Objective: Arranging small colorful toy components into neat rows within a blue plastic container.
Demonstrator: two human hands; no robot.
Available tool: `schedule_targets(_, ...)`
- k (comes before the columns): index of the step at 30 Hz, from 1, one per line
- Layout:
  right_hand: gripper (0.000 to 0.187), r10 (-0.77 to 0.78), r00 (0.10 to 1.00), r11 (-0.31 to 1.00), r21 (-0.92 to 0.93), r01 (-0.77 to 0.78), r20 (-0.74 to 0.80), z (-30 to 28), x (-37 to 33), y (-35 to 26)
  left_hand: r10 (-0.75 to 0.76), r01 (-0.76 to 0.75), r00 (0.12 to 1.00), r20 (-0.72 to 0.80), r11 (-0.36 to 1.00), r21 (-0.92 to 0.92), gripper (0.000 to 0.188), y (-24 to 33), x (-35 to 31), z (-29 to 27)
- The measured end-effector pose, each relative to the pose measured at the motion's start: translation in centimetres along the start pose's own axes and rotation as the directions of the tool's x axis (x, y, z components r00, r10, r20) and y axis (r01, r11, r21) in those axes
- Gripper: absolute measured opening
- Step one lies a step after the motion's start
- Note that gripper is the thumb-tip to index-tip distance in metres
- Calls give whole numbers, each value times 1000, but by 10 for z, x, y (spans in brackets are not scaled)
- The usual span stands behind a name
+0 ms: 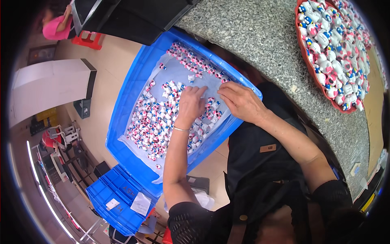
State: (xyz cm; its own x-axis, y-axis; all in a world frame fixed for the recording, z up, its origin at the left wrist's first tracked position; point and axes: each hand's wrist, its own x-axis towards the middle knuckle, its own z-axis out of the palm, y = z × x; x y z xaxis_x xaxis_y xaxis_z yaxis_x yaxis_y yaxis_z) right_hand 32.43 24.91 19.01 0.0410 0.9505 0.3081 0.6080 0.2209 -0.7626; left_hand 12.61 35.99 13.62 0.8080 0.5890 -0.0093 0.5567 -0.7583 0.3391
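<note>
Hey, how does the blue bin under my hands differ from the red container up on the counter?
The blue bin has long, fairly straight sides; the red container has a curved, wavy rim.
The blue bin's small figures lie spread on a pale sheet, with bare patches; the red container's are heaped up.
Both hold small figures in white, pink and blue.

Illegible marks on a blue crate (124,217), a white sheet (141,203) and the brown patch (268,148) on a black apron (260,175).
</note>
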Motion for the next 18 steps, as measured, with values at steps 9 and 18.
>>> schedule_targets(9,18,10,1000,1000,5,-11,25,-1,0,0,-493,414,853,171,439,-798,23,0,5,20)
schedule_targets(18,14,-18,1000,1000,-6,18,-5,-2,3,-1,-342,135,920,-193,737,-662,21,6,18,26)
